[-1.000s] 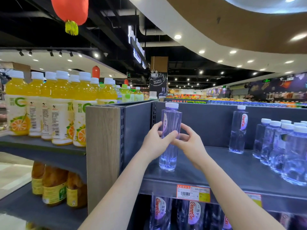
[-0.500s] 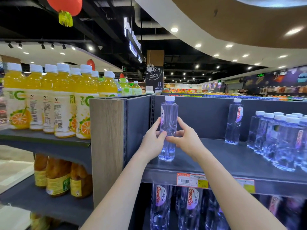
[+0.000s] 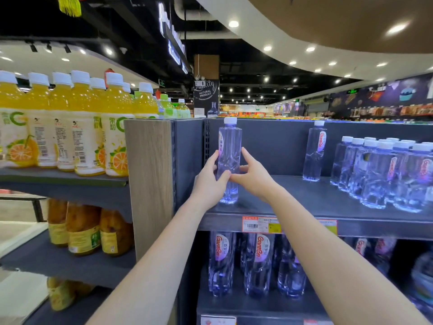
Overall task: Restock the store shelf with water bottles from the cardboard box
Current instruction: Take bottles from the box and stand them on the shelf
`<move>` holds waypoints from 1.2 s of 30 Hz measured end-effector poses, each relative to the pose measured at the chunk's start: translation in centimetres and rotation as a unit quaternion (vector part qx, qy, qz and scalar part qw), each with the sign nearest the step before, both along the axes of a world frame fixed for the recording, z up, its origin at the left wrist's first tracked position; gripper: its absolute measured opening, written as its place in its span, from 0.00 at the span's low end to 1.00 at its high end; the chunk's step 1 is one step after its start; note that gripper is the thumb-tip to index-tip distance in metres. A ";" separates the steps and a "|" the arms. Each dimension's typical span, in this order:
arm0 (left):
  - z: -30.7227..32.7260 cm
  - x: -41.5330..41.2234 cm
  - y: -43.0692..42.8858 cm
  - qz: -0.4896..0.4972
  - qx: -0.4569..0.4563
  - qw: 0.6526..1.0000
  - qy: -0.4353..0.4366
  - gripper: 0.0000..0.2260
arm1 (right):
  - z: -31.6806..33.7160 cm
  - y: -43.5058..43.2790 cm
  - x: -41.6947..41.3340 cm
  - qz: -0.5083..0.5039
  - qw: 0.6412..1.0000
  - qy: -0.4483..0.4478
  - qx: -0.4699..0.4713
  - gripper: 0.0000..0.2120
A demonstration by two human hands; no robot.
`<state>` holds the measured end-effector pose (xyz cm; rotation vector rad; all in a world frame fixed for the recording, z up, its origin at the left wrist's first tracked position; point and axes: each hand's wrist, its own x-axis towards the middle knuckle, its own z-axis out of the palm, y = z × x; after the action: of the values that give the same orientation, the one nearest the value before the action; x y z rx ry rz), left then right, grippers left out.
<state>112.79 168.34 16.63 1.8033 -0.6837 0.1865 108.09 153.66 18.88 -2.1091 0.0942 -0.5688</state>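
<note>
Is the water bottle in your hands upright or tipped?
Upright: the water bottle stands cap-up, base on the shelf, left hand and right hand gripping its sides.

The store is bright, lit from above by round recessed ceiling lights that bloom into soft white blobs. An overhead lit sign smears into unreadable glare. The water bottle at centre is sharp and evenly lit, with bluish glints in its clear plastic. The shelf board carries a faint sheen; the lower shelf beneath it lies in shadow. The stocked bottles at right blur toward the edge. Wide-angle distortion bends straight lines and stretches the corners. The juice bottles look saturated; the far aisle is soft.
</note>
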 end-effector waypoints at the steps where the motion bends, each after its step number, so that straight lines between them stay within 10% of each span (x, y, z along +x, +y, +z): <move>1: -0.1 -0.6 0.2 0.011 0.015 1.000 -0.020 0.31 | 0.1 0.1 -0.7 -0.010 1.000 0.006 0.000 0.48; 15: 1.2 -16.4 -9.1 0.007 0.317 0.910 -0.267 0.28 | -0.1 -9.2 -19.4 -0.175 0.957 0.054 -0.224 0.30; 36: -13.0 -58.0 -49.2 -0.315 0.386 0.812 -0.304 0.25 | -13.6 -39.9 -74.1 -0.449 0.816 0.313 -0.186 0.28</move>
<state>54.83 119.14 3.59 2.1451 -2.0122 0.0206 33.96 113.75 5.26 -2.4819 1.5280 -0.3945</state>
